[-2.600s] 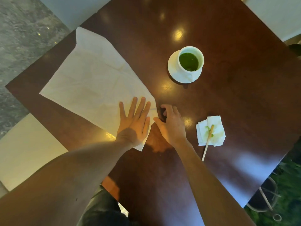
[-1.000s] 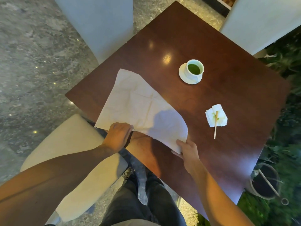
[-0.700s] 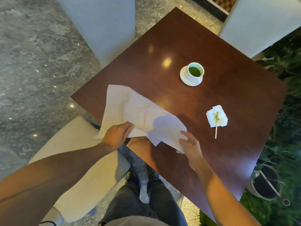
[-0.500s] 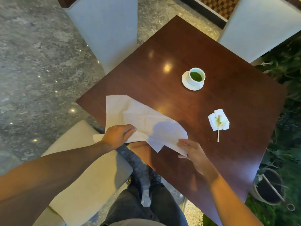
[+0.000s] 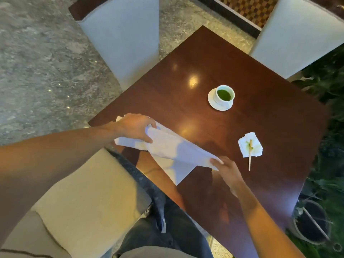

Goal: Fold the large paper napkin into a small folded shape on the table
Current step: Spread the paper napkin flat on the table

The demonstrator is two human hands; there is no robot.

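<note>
The large white paper napkin (image 5: 173, 151) is doubled over into a long band near the table's left corner, with one pointed flap hanging toward me. My left hand (image 5: 135, 127) grips its left end, thumb under and fingers over the fold. My right hand (image 5: 226, 168) pinches the right tip of the band just above the dark wooden table (image 5: 260, 118). Part of the napkin's left edge is hidden under my left hand.
A white cup of green tea on a saucer (image 5: 222, 97) stands further back. A small stained napkin with a wooden stick (image 5: 250, 148) lies to the right. Pale chairs (image 5: 126, 45) surround the table; a beige seat (image 5: 87, 202) is at my left.
The napkin went from lying flat to lifted and folded over into a narrower band. My left hand moved up and away along the left edge; my right hand keeps hold of the right corner.
</note>
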